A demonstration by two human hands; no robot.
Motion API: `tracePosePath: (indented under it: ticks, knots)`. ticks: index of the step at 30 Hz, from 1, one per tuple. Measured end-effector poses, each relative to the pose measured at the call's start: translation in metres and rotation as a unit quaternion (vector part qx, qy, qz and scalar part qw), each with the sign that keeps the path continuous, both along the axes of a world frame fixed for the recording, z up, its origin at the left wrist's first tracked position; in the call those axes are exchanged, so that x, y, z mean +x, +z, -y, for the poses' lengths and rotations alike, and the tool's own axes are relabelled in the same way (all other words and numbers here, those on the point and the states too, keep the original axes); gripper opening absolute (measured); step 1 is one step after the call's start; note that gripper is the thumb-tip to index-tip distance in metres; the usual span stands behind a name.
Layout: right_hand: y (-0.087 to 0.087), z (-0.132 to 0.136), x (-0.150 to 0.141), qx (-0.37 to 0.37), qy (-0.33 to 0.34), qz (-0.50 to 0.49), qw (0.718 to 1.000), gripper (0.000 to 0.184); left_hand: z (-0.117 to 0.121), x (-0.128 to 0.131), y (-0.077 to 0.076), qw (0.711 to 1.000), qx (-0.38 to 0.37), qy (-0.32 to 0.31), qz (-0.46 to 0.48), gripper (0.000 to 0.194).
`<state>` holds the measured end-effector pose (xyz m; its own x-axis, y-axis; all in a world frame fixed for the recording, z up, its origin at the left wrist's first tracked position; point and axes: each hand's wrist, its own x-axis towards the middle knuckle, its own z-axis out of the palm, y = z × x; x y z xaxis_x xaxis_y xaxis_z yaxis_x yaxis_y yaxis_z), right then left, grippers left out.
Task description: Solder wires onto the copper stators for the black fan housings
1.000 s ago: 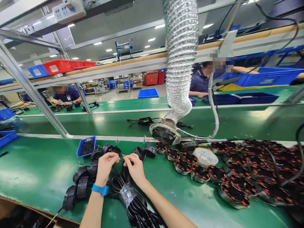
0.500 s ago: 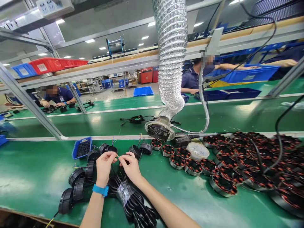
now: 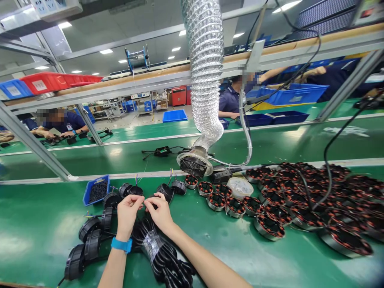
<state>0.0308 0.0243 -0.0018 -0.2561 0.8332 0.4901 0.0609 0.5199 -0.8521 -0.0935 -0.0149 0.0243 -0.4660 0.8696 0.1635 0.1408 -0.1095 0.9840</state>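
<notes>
Wire pinched crosswise at fingertips, left hand and right hand both clenched on it, nearly touching; cable bundle just below.

factory, green assembly line, blue bins

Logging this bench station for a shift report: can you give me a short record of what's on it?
left hand: fingertips pinched, blue wristband on wrist
right hand: fingertips pinched against the left hand's; anything held is too small to tell
nearest things: black round housing, bundled black cable
also on bench: blue bin of small black parts, red-and-black metal-rimmed rings
surface: green workbench
nearby: co-worker at a farther bench
</notes>
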Motion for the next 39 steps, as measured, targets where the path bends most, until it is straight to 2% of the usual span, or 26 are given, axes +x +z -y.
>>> tracePosePath:
  ticks: [7,16,24,28,33,36,38,39]
  knots:
    - [-0.002,-0.002,-0.002,-0.024,-0.003,-0.031,0.999,0.025,0.003,0.000,-0.003,0.999,0.005,0.012,-0.031,0.033]
    - [0.001,-0.006,-0.003,-0.069,-0.004,-0.108,0.992,0.024,0.007,0.009,0.004,0.998,0.040,-0.019,-0.044,0.030]
    - [-0.004,-0.011,-0.003,-0.041,0.019,-0.112,0.993,0.016,-0.001,0.002,0.009,0.998,0.044,0.004,-0.047,0.042]
    - [-0.003,-0.011,-0.001,-0.032,0.029,-0.107,0.993,0.021,0.000,0.002,0.010,0.997,0.033,-0.019,-0.060,0.044]
    - [-0.002,-0.011,0.000,-0.031,0.034,-0.119,0.992,0.025,0.003,0.007,0.010,0.991,0.008,-0.080,-0.103,0.047]
    - [-0.004,-0.012,0.000,-0.036,0.032,-0.123,0.991,0.025,0.000,-0.007,0.021,0.982,-0.021,-0.115,-0.148,0.054]
    - [-0.005,-0.013,-0.001,-0.044,0.029,-0.126,0.991,0.024,-0.008,-0.033,0.036,0.968,-0.041,-0.103,-0.224,0.055]
    - [-0.006,-0.013,-0.001,-0.050,0.027,-0.126,0.990,0.024,-0.013,-0.051,0.045,0.957,-0.054,-0.078,-0.274,0.053]
